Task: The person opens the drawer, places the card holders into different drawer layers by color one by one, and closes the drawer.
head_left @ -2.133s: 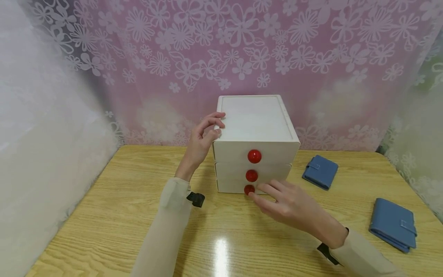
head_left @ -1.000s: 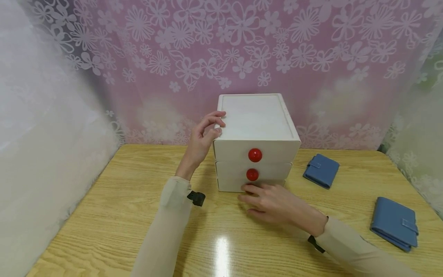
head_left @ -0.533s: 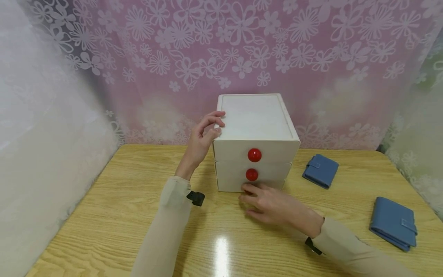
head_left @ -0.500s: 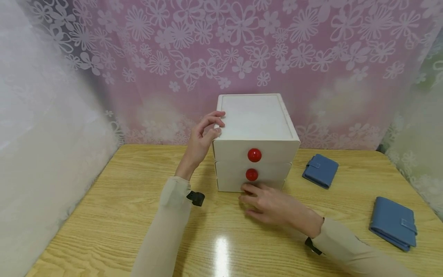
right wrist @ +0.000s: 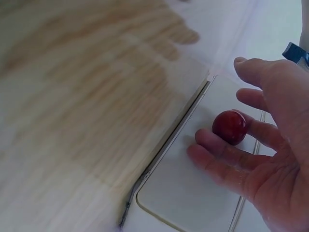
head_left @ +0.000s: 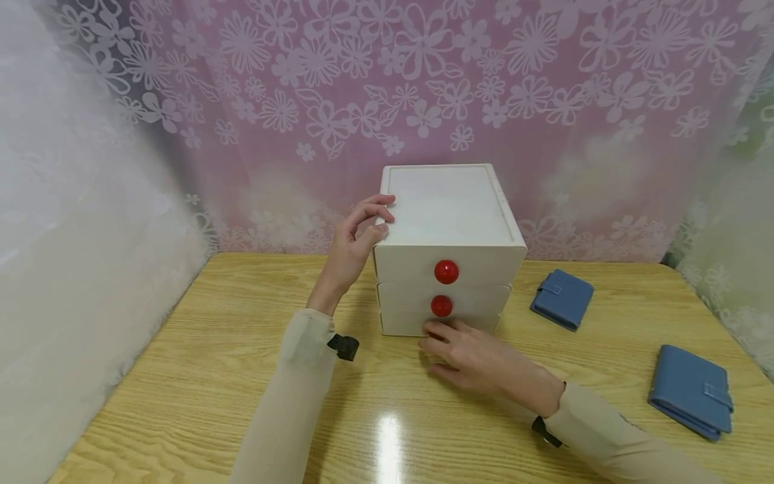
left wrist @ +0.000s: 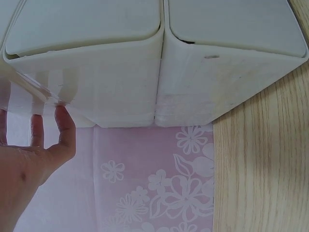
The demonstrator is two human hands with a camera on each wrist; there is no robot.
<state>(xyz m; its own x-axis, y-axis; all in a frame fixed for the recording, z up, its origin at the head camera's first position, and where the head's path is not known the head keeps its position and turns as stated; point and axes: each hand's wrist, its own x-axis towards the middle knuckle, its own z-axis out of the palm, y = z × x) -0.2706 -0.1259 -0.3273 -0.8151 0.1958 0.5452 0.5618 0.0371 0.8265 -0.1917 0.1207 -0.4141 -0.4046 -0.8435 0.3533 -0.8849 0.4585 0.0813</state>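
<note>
A white drawer cabinet [head_left: 450,208] stands on the wooden table with its drawers closed. The top red knob [head_left: 446,271] and the middle red knob [head_left: 441,306] show on its front. My left hand [head_left: 353,245] rests its fingertips on the cabinet's upper left edge; in the left wrist view, fingers [left wrist: 66,130] touch the white side wall. Low at the front, my right hand [head_left: 474,356] hides the bottom knob in the head view. The right wrist view shows that red knob [right wrist: 230,127] held between the fingers [right wrist: 219,151], against the bottom drawer's front.
Two blue wallets lie on the wooden table [head_left: 211,376]: a smaller-looking wallet [head_left: 562,299] right beside the cabinet and another wallet [head_left: 691,392] nearer the right edge. A pink flowered curtain [head_left: 290,134] hangs close behind, with pale sheeting [head_left: 91,235] along the left.
Since the first frame my right hand has moved slightly left and closed around the bottom knob, covering it. Over the last second both hands, the cabinet and the wallets have stayed put.
</note>
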